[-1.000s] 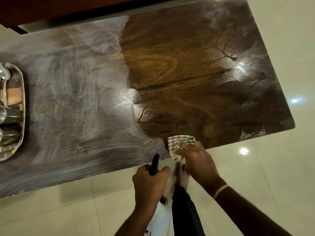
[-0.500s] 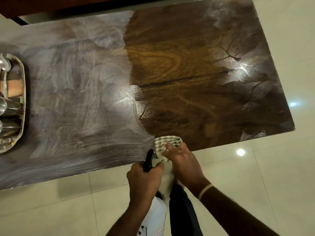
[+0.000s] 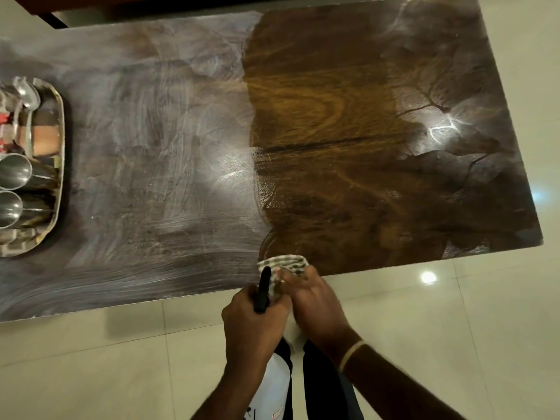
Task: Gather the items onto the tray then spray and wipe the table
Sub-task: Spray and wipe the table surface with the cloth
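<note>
My right hand presses a checked cloth on the near edge of the wooden table, at the border between the hazy left part and the glossy brown right part. My left hand grips the neck of a white spray bottle with a black nozzle, held off the table over the floor, right beside the cloth. A steel tray at the table's left end holds steel cups, a spoon and other items.
Pale floor tiles surround the table on the near and right sides. My dark trouser legs show below my hands. A dark piece of furniture runs along the far edge.
My right hand has slid the cloth leftward along the near edge of the table. My left hand with the bottle has stayed close beside it.
</note>
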{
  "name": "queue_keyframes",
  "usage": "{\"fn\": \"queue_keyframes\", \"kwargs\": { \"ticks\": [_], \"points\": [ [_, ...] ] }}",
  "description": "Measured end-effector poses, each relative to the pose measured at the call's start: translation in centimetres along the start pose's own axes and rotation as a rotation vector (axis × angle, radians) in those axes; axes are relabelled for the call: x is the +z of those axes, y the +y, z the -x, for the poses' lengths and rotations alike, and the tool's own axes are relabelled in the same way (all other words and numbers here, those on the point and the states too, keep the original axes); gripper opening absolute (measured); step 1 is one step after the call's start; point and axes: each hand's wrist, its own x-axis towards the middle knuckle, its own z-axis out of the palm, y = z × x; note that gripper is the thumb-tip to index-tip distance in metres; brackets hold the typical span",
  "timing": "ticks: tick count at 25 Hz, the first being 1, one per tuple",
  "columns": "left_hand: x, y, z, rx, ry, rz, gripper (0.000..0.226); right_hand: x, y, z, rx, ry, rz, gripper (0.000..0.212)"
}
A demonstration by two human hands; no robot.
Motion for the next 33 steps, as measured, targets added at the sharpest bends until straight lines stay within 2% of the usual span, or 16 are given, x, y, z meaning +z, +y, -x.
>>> {"fn": "queue_keyframes", "kwargs": {
  "ticks": [3, 5, 6, 9, 12, 13, 15, 18, 20, 22, 25, 27, 28, 31, 33],
  "points": [
    [-0.3, -0.6, -0.2, 0.029, 0.011, 0.012, 0.024, -2.9, 4.4, 0.3, 0.22, 0.114, 0.033, 0.043],
    [-0.3, -1.0, -0.3, 0.012, 0.001, 0.036, 0.023, -4.5, 6.5, -2.8, 0.397, 0.133, 0.064, 0.044],
    [-0.3, -1.2, -0.3, -0.008, -0.005, 0.053, 0.023, -4.6, 6.5, -4.8, 0.419, 0.154, 0.077, 0.043],
    [-0.7, -1.3, -0.2, -0.07, 0.006, 0.103, 0.024, -2.4, 2.1, -7.5, 0.275, 0.103, 0.068, 0.047],
    [-1.7, -1.6, -0.5, -0.086, 0.008, 0.113, 0.027, 0.2, -1.1, -3.1, -0.041, -0.035, 0.076, 0.045],
    [-2.0, -1.6, -0.6, -0.088, 0.01, 0.117, 0.027, 0.1, -0.5, -1.7, -0.084, -0.045, 0.079, 0.043],
    [-2.5, -1.9, -1.0, -0.097, 0.019, 0.139, 0.027, -1.6, 2.2, -1.5, 0.009, 0.021, 0.075, 0.049],
    [-2.5, -2.4, -1.6, -0.097, 0.011, 0.155, 0.027, -3.7, 4.8, -6.5, 0.31, 0.101, 0.081, 0.046],
    [-2.4, -2.4, -1.6, -0.101, 0.018, 0.172, 0.026, -3.7, 3.5, -11.2, 0.328, 0.132, 0.088, 0.046],
    [-2.6, -2.2, -1.7, -0.134, 0.051, 0.205, 0.027, -2.7, 0.6, -13.6, 0.259, 0.116, 0.045, 0.047],
    [-3.5, -2.4, -2.4, -0.213, 0.12, 0.262, 0.03, -0.4, -2.2, -9.7, -0.047, -0.075, 0.086, 0.045],
    [-4.0, -2.4, -2.9, -0.217, 0.108, 0.255, 0.029, -0.9, -0.8, -5.9, -0.222, -0.169, 0.126, 0.049],
    [-4.1, -2.4, -3.0, -0.204, 0.09, 0.244, 0.027, -2.1, 0.7, -5.3, -0.218, -0.149, 0.121, 0.05],
    [-4.0, -2.3, -2.9, -0.166, 0.082, 0.24, 0.026, -4.5, 4.5, -9.5, 0.148, -0.028, 0.109, 0.047],
    [-3.8, -2.3, -3.0, -0.144, 0.094, 0.261, 0.025, -3.9, 2.9, -13.9, 0.279, 0.057, 0.132, 0.049]
  ]
}}
